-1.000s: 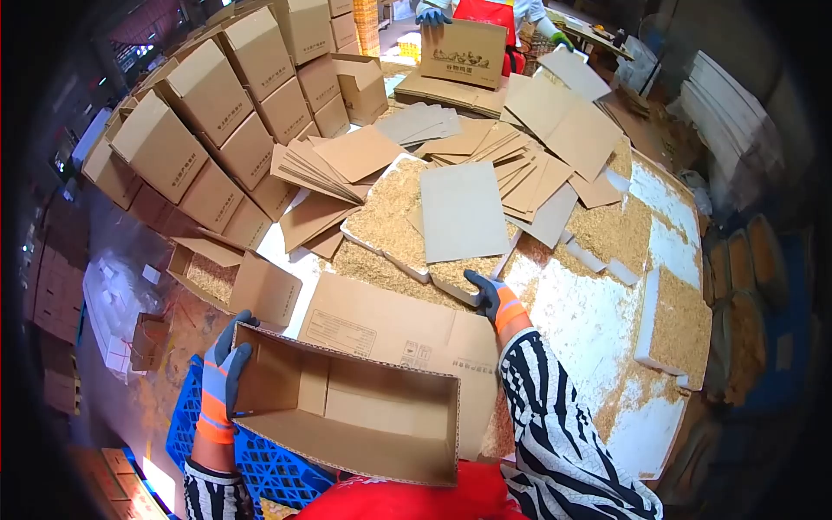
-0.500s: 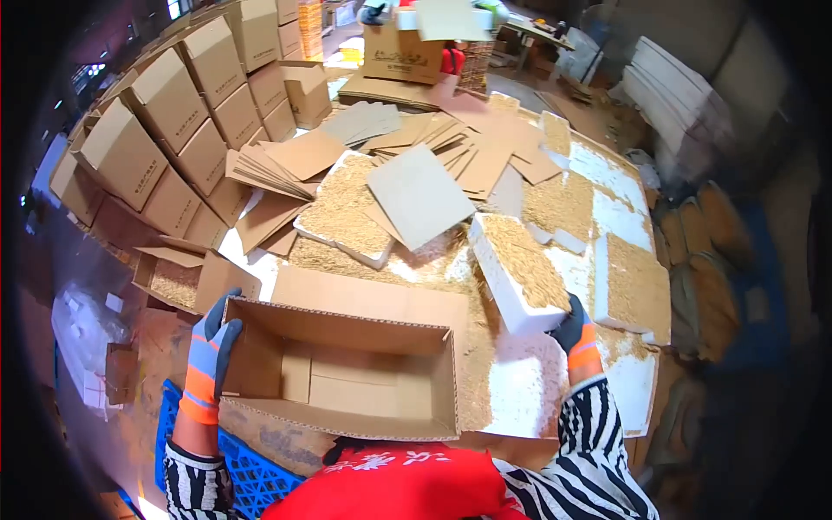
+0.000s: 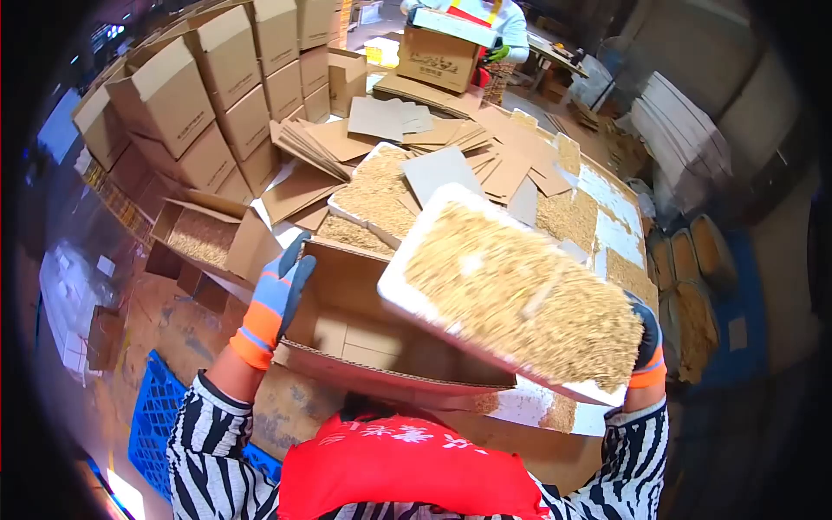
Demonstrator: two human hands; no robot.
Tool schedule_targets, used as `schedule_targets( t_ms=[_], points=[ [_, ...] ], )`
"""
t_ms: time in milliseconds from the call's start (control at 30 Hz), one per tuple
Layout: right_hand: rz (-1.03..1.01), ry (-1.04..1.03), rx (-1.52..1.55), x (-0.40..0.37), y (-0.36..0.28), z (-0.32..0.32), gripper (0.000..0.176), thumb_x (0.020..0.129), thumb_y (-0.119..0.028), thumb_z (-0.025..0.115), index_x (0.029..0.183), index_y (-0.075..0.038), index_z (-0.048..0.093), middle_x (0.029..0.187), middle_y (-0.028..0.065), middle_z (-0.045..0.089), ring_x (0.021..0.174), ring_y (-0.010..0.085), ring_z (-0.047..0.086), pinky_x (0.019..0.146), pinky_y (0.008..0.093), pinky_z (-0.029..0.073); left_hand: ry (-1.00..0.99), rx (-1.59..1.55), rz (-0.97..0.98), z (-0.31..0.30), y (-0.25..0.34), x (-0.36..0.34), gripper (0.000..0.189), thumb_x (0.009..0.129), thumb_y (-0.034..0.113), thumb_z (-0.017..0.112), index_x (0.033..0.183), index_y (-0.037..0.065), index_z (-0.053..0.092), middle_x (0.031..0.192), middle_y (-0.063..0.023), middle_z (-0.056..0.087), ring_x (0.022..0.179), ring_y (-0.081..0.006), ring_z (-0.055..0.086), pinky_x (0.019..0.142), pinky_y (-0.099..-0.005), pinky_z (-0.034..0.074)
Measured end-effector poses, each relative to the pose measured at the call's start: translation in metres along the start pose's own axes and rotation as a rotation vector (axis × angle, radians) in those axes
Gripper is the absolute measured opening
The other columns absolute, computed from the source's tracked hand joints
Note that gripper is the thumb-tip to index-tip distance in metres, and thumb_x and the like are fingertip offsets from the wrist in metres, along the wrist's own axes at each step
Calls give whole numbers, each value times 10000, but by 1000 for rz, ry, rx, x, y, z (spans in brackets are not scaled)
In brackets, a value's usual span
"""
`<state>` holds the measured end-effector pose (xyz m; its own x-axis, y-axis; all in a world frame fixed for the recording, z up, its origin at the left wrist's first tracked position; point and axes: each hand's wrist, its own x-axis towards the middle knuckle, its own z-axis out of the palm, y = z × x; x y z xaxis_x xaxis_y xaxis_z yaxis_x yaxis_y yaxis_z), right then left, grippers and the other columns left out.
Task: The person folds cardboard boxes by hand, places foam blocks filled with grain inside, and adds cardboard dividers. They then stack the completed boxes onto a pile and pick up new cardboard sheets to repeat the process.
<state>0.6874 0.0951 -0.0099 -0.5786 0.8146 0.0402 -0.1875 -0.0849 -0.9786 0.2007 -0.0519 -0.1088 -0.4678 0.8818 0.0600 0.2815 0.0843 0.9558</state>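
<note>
My left hand (image 3: 286, 282), in a grey glove with an orange cuff, is closed on the left edge of an open cardboard box (image 3: 399, 373). My right hand (image 3: 646, 336), gloved too, grips the right end of a white foam tray (image 3: 400, 282) topped with loose, straw-coloured flaky material (image 3: 520, 299). Slanting down to the right, the tray hangs over the right part of the box and hides some of its opening. Bare cardboard shows inside the box where I can see in.
Tall cardboard boxes (image 3: 165, 104) stand stacked at the left. A smaller open box (image 3: 204, 238) holds similar flakes. Flat cardboard sheets (image 3: 511, 156) and another filled foam tray (image 3: 373, 195) lie ahead. Across the table a person (image 3: 513, 30) stands by a printed box (image 3: 433, 61).
My right hand has lifted the foam tray up and left, over the box. The box has shifted right and tilted. My left hand still holds its edge.
</note>
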Motion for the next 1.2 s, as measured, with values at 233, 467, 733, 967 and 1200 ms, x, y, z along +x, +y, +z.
schedule_targets(
  t_ms=[233,467,733,967,1200],
  points=[
    [-272,-478,-704,83,7,83,125,876,-128,557,937,-21,581,1148,213,622,1058,373,591,887,397,467,-77,-244,208,-10,-5,-29,454,976,150,471,1381,-46,409,1401,-131,470,1268,-222,463,1073,-318,339],
    [147,-442,-737,92,1,142,347,905,-157,557,1215,-11,610,1083,103,672,944,111,586,850,269,469,-159,-569,99,-27,-12,-36,434,975,76,433,1397,-15,392,1353,-123,507,1188,-184,529,1017,-308,420],
    [37,-431,-1015,82,14,128,347,888,-187,623,1225,-104,629,961,96,644,906,195,581,820,311,472,41,-222,85,-15,3,-35,411,1007,229,443,1315,-39,486,1222,-125,586,1099,-172,548,969,-290,417],
    [-459,-447,-1325,81,40,143,233,739,-90,712,969,-122,689,986,74,622,954,271,547,842,376,462,39,123,177,-13,18,-39,477,935,211,572,1346,-4,459,1265,-162,558,1143,-237,541,982,-322,410],
    [230,-101,-208,155,111,50,345,872,-5,586,1215,-14,547,1152,85,609,1045,195,608,887,317,519,15,740,189,-9,51,-47,751,774,199,745,1411,45,377,1229,-197,556,1119,-343,552,926,-395,459]
  ],
)
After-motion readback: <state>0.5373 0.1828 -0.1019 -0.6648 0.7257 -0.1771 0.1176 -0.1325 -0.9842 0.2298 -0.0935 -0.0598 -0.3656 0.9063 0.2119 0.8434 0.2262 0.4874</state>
